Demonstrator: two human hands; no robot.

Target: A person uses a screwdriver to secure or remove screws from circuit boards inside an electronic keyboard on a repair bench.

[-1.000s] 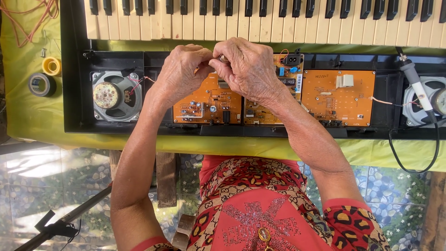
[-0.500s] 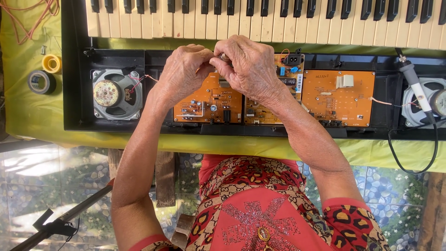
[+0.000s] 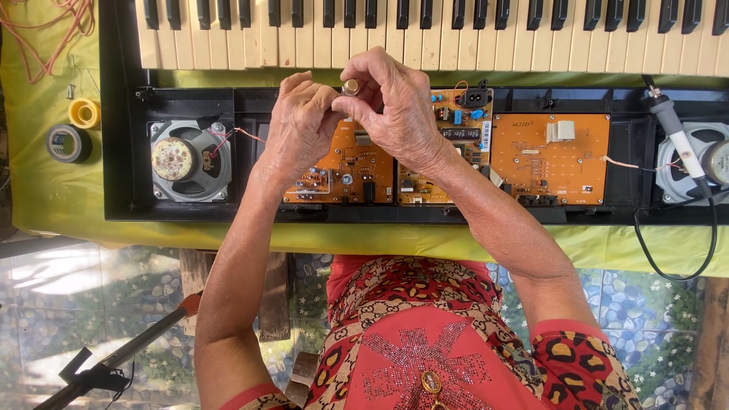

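Both hands meet above the opened electronic keyboard (image 3: 121,114). My right hand (image 3: 399,102) pinches a small brass-coloured round part (image 3: 351,86) between thumb and fingers. My left hand (image 3: 300,121) touches it from the left, fingers curled against the same part. Beneath the hands lie orange circuit boards (image 3: 345,171), partly hidden by them. Another orange board (image 3: 550,156) lies to the right, uncovered.
A round speaker (image 3: 186,159) sits at the case's left end, another (image 3: 702,163) at the right under a soldering iron (image 3: 676,133) with a black cord. Yellow tape (image 3: 83,112) and black tape (image 3: 67,143) rolls lie on the green cloth. Black and white keys (image 3: 456,30) run along the top.
The hands have stayed together over the boards; the fingers shifted slightly around the small round part. Nothing else moved.
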